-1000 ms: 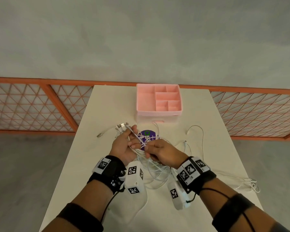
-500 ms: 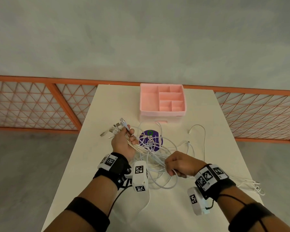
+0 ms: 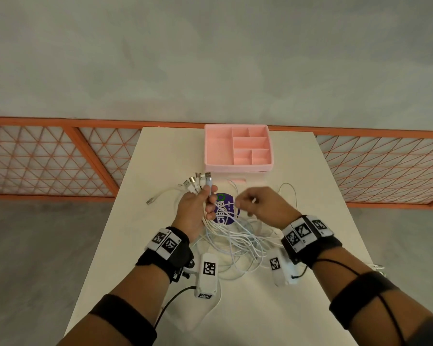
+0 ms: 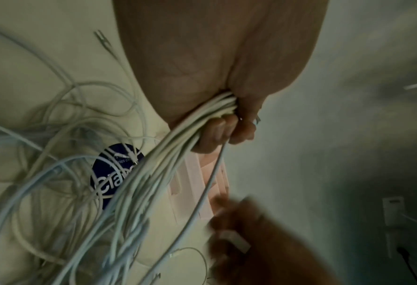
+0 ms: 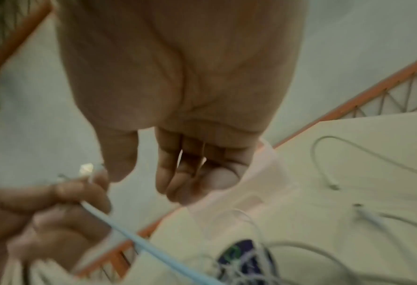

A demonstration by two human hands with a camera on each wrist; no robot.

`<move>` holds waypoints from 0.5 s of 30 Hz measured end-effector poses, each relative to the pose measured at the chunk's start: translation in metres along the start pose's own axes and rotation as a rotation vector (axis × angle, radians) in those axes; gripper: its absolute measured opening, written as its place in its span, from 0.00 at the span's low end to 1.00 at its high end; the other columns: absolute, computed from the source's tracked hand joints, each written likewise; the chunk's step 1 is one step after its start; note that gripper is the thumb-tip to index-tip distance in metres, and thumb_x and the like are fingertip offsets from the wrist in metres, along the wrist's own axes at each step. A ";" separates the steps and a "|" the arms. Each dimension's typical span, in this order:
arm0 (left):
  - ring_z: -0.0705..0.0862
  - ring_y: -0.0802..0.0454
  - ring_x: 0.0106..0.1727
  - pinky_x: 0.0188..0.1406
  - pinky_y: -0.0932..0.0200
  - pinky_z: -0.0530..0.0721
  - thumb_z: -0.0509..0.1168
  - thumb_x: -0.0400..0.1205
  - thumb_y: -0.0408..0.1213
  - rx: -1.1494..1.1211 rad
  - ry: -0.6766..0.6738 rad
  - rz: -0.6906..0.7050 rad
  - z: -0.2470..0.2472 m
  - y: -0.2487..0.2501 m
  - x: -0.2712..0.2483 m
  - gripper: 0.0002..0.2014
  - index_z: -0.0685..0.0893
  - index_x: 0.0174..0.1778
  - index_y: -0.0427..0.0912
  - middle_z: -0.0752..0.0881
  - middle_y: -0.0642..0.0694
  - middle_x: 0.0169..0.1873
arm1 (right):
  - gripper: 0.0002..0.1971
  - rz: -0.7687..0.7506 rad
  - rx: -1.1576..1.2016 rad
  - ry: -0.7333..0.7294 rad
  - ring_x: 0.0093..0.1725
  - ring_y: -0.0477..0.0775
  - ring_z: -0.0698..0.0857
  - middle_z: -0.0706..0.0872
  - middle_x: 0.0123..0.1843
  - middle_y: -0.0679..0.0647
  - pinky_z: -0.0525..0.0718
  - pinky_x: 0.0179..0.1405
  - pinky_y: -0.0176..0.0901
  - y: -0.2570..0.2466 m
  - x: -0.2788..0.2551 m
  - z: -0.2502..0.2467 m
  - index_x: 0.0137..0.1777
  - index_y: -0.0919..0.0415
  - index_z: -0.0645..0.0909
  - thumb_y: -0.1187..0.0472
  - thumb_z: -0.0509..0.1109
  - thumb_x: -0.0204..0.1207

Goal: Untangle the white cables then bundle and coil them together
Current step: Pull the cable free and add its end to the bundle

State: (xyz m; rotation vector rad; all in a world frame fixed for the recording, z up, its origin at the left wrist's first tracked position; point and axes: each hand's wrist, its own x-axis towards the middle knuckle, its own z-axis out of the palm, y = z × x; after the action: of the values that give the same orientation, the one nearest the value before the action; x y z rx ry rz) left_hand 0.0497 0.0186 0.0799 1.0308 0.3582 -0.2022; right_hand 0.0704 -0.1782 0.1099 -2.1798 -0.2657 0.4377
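- The pink compartment organizer (image 3: pixel 238 168) is being seen holding nothing.
- The white cables (image 3: pixel 233 238), tangled just before it, are being gripped near their plugs by the left hand (image 3: pixel 193 211).
- The right hand (image 3: pixel 263 206) is being held loosely curled, holding nothing, beside it.

Pink divided tray (image 3: pixel 238 168) at table's (image 3: pixel 310 176) far edge, purple round sticker (image 3: pixel 224 216)
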 end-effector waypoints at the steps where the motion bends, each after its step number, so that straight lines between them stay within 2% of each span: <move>1: 0.70 0.57 0.23 0.19 0.65 0.67 0.58 0.90 0.38 0.031 -0.024 -0.001 0.003 0.000 -0.002 0.12 0.84 0.48 0.36 0.78 0.47 0.30 | 0.07 -0.050 0.069 0.081 0.32 0.42 0.86 0.91 0.42 0.53 0.81 0.38 0.36 -0.012 0.006 -0.001 0.50 0.56 0.88 0.54 0.74 0.79; 4: 0.70 0.56 0.25 0.21 0.63 0.67 0.59 0.90 0.39 0.112 -0.084 0.011 0.008 -0.003 -0.008 0.13 0.86 0.48 0.36 0.79 0.46 0.31 | 0.07 -0.104 0.214 0.151 0.30 0.47 0.86 0.90 0.39 0.60 0.80 0.29 0.31 -0.039 0.020 0.001 0.51 0.64 0.87 0.60 0.74 0.78; 7: 0.71 0.54 0.27 0.22 0.62 0.68 0.60 0.90 0.39 0.160 -0.126 0.025 0.011 -0.002 -0.013 0.14 0.87 0.47 0.36 0.81 0.44 0.32 | 0.06 -0.095 0.254 0.107 0.28 0.48 0.84 0.88 0.31 0.58 0.81 0.30 0.36 -0.049 0.027 0.006 0.46 0.69 0.85 0.65 0.75 0.77; 9: 0.73 0.53 0.29 0.22 0.62 0.69 0.61 0.89 0.39 0.177 -0.113 0.030 0.010 -0.001 -0.015 0.14 0.89 0.45 0.37 0.85 0.41 0.36 | 0.05 -0.076 0.294 0.093 0.26 0.48 0.83 0.86 0.29 0.57 0.79 0.28 0.33 -0.048 0.028 0.007 0.45 0.72 0.85 0.68 0.74 0.78; 12: 0.78 0.52 0.34 0.26 0.61 0.76 0.63 0.88 0.42 0.226 -0.074 0.019 0.004 0.000 -0.017 0.16 0.94 0.40 0.44 0.85 0.38 0.45 | 0.02 -0.058 0.375 0.068 0.30 0.54 0.82 0.86 0.31 0.59 0.76 0.24 0.31 -0.048 0.027 0.007 0.43 0.68 0.86 0.71 0.73 0.77; 15: 0.87 0.49 0.42 0.39 0.57 0.86 0.62 0.88 0.43 0.284 -0.080 0.046 0.001 0.001 -0.020 0.16 0.93 0.42 0.43 0.91 0.40 0.45 | 0.04 -0.044 0.436 0.076 0.27 0.47 0.81 0.86 0.29 0.53 0.76 0.23 0.31 -0.049 0.027 0.008 0.41 0.65 0.86 0.72 0.74 0.76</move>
State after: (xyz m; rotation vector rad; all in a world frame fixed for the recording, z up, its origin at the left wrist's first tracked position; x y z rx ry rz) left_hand 0.0313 0.0179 0.0890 1.3057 0.2367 -0.2576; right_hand 0.0908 -0.1339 0.1394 -1.7562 -0.1581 0.3499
